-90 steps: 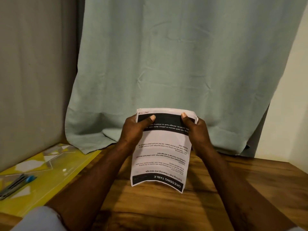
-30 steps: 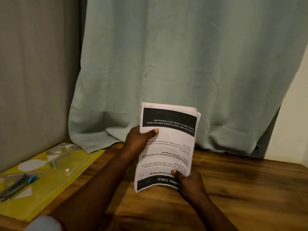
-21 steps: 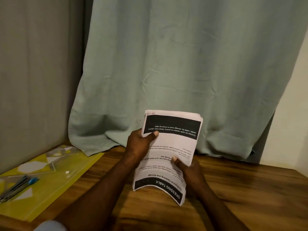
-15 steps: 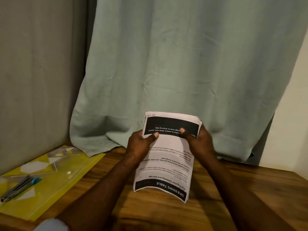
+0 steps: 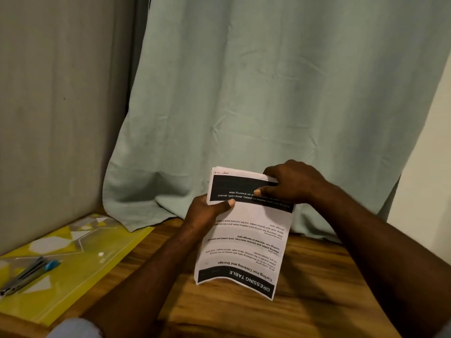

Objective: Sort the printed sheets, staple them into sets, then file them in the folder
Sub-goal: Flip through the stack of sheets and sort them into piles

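Note:
I hold a stack of printed sheets upright above the wooden table, its print upside down to me, with black bands at top and bottom. My left hand grips the stack's left edge, thumb on the front page. My right hand pinches the top right corner, thumb on the black band and fingers behind. A yellow plastic folder lies flat at the left. On it rests a grey stapler with a blue end.
A pale green curtain hangs behind the table and drapes onto its far edge. A grey wall stands on the left and a cream wall on the right. Bare wood shows below and right of the sheets.
My right hand left the stack's lower edge, rose to the top right corner and now pinches it from above. The left hand kept its grip. The stack stayed upright.

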